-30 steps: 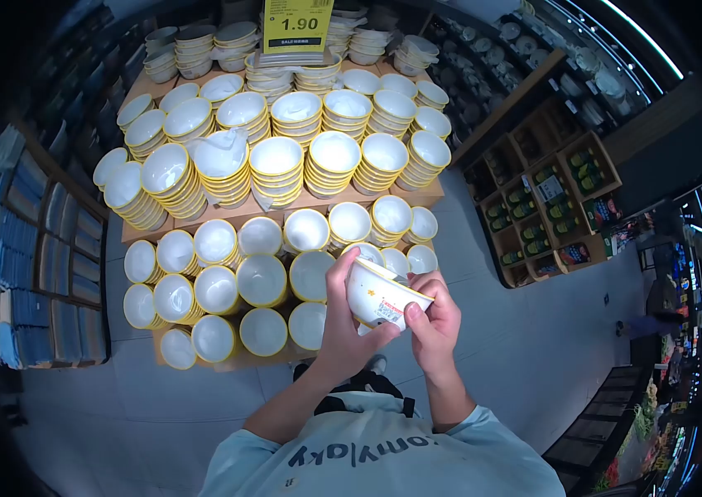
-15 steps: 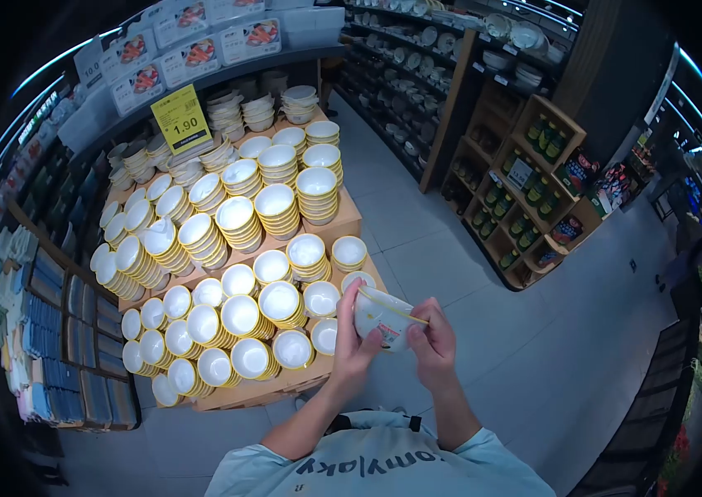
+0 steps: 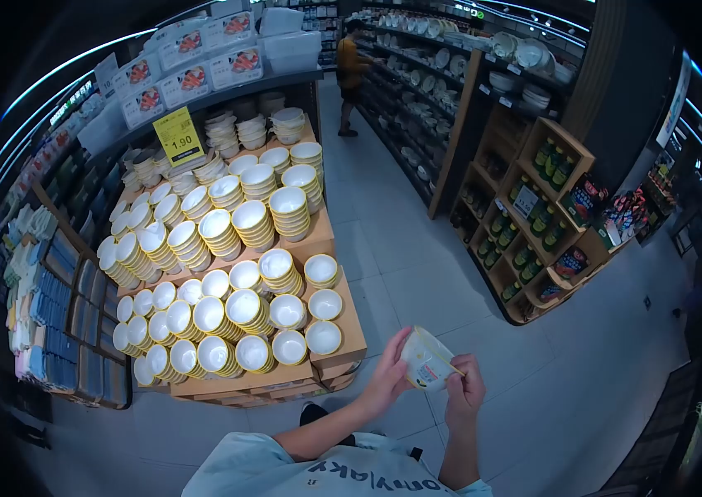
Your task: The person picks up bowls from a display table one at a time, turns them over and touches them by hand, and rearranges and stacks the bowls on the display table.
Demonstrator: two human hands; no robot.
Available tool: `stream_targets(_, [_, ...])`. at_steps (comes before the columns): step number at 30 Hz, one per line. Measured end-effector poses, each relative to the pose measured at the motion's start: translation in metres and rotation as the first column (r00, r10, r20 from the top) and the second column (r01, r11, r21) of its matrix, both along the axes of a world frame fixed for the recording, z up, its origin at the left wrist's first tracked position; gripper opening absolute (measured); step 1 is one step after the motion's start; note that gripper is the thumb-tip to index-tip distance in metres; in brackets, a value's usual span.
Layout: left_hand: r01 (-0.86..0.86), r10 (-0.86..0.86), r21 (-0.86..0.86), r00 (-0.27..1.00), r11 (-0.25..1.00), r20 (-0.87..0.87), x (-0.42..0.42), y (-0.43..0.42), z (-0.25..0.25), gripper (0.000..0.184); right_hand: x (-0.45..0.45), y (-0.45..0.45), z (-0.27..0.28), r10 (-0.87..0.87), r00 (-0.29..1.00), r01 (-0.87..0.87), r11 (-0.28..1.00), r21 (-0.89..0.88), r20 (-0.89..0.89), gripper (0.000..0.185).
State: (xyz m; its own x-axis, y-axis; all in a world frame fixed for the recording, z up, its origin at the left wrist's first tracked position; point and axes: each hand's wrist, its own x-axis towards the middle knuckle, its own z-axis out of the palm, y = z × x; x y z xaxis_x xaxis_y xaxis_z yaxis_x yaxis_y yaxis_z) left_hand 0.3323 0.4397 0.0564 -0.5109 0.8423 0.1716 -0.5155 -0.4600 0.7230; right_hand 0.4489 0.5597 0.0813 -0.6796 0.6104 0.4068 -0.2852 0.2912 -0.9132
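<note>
A white bowl (image 3: 427, 361) with a yellow rim and a printed label is tilted on its side between my two hands, over the floor in front of me. My left hand (image 3: 387, 378) grips its left edge, and my right hand (image 3: 465, 384) is closed on the rim at its right. Left of the hands, many stacks of similar yellow-rimmed bowls (image 3: 288, 311) stand on a stepped wooden display (image 3: 343, 323). A yellow price sign (image 3: 178, 137) reading 1.90 rises above the rear stacks.
A wooden shelf unit (image 3: 500, 204) with green jars is at the right. Dark shelves of dishes (image 3: 427, 74) run behind it. In the aisle stands a person in a yellow top (image 3: 350, 74). Folded towels (image 3: 45, 290) fill a rack at the far left.
The view has turned toward the right and the aisle, where a person now shows. Both hands, still on the bowl, appear farther right and lower, beyond the display's corner.
</note>
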Motion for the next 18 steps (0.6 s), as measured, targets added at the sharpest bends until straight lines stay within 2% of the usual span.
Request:
stream_targets(1, [0.022, -0.019, -0.029, 0.992, 0.999, 0.124, 0.002, 0.001, -0.001, 0.077, -0.006, 0.001, -0.003, -0.015, 1.0, 0.015, 0.999, 0.049, -0.005, 0.015])
stream_targets(2, [0.001, 0.002, -0.027, 0.992, 1.0, 0.127, 0.002, 0.001, -0.001, 0.077, -0.013, 0.001, -0.006, -0.029, 1.0, 0.03, 0.995, 0.096, -0.011, 0.013])
stream_targets(3, [-0.016, 0.024, -0.042, 0.977, 0.999, 0.212, 0.0, 0.001, 0.0, 0.072, -0.022, 0.002, -0.008, -0.008, 1.0, 0.009, 0.995, 0.099, -0.011, 0.013])
stream_targets(4, [-0.031, 0.046, -0.056, 0.954, 0.998, 0.296, -0.004, 0.001, 0.0, 0.068, -0.034, 0.003, -0.01, -0.045, 0.999, 0.049, 0.944, 0.326, -0.021, 0.013])
stream_targets(5, [-0.052, 0.065, -0.05, 0.954, 0.997, 0.294, -0.009, 0.0, -0.003, 0.068, -0.045, 0.005, -0.012, -0.077, 0.996, 0.089, 0.839, 0.537, -0.044, 0.015])
stream_targets(6, [-0.099, 0.114, -0.064, 0.951, 0.993, 0.288, -0.017, 0.0, -0.003, 0.067, -0.057, 0.007, -0.014, -0.055, 0.997, 0.074, 0.836, 0.544, -0.052, 0.015])
stream_targets(8, [-0.146, 0.172, -0.106, 0.933, 0.984, 0.317, -0.038, 0.001, -0.004, 0.063, -0.078, 0.01, -0.021, -0.007, 1.0, 0.019, 0.747, 0.664, -0.02, 0.02])
stream_targets(9, [-0.157, 0.182, -0.103, 0.931, 0.982, 0.318, -0.049, 0.003, -0.001, 0.063, -0.088, 0.013, -0.023, 0.004, 1.0, 0.011, 0.745, 0.667, -0.02, 0.02])
stream_targets(11, [-0.116, 0.184, -0.234, 0.938, 0.965, 0.293, -0.072, 0.007, 0.006, 0.062, -0.107, 0.017, -0.024, 0.033, 0.999, -0.049, 0.718, 0.695, 0.037, 0.023])
stream_targets(15, [-0.076, 0.161, -0.255, 0.929, 0.964, 0.333, -0.111, 0.014, 0.004, 0.064, -0.136, 0.041, -0.02, 0.095, 0.993, -0.119, 0.719, 0.685, 0.073, 0.033])
stream_targets(17, [-0.041, 0.101, -0.192, 0.944, 0.981, 0.314, -0.135, 0.011, 0.011, 0.071, -0.158, 0.054, -0.017, 0.13, 0.99, -0.134, 0.796, 0.59, 0.05, 0.058])
stream_targets(18, [-0.059, 0.111, -0.172, 0.942, 0.983, 0.316, -0.145, 0.009, 0.011, 0.071, -0.173, 0.054, -0.016, 0.147, 0.988, -0.149, 0.781, 0.607, 0.054, 0.058])
